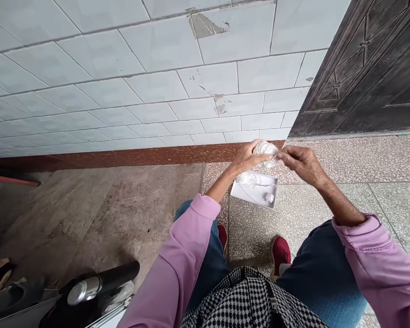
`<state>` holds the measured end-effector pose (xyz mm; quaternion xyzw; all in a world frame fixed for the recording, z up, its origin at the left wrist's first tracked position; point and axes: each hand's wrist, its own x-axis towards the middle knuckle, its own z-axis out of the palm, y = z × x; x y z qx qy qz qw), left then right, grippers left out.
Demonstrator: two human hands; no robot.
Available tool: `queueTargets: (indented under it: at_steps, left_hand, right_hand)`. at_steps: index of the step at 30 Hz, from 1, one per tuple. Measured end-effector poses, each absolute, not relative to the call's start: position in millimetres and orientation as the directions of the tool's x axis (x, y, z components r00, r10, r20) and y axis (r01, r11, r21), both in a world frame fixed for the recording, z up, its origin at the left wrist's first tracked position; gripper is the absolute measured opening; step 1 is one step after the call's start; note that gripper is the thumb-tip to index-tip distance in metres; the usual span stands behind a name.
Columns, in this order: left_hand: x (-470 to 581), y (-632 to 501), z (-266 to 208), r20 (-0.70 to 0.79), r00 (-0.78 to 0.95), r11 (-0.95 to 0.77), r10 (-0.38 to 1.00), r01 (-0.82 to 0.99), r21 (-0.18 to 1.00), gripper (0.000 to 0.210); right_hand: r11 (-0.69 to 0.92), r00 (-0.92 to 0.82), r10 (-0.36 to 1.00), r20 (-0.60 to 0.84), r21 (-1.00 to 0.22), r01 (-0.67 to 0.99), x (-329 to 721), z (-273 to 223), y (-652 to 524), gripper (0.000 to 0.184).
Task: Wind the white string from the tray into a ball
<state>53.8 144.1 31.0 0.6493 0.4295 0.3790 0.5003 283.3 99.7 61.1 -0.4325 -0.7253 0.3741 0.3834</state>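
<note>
My left hand is wrapped round a shiny white ball of string, its fingers behind and its thumb across the front. Close against the ball's right side, my right hand is closed in a pinch. What lies between its fingertips, perhaps a strand of the string, is too small to make out. Below both hands, a shallow white box rests on the floor. It contains loose white strands, a white bundle at its upper left and a small white ball at its lower right.
A tiled wall rises ahead, with a dark carved door at the right. My red shoes are on the speckled floor. At lower left stand a black cylinder and a silver-capped object.
</note>
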Motion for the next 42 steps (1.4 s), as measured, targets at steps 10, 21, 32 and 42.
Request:
queueTargets:
  at_steps: [10,21,32,42]
  left_hand:
    - [62.4,123.6,45.5,-0.025,0.658,0.319,0.752,-0.330,0.888,0.099]
    - [48.7,136.1,51.6,-0.047,0.315,0.271,0.948,-0.719,0.639,0.090]
    - [-54.1,174.5,76.8,-0.048,-0.347,-0.223,0.937,-0.694,0.684,0.066]
    - [-136.6,177.7,55.7,-0.185,-0.536,-0.306,0.824,-0.695,0.651,0.036]
  right_hand:
    - [0.013,-0.272,0.962,0.004,-0.999,0.031,295.4,43.9,110.7,0.048]
    - [-0.055,-0.296,0.954,-0.054,-0.998,0.006,299.9,47.3,108.4,0.044]
    - [-0.338,-0.208,0.890,-0.406,-0.893,0.298,414.3,20.0,92.8,0.060]
    - [-0.493,0.019,0.857,-0.515,-0.808,0.323,498.0,-3.4,51.8,0.063]
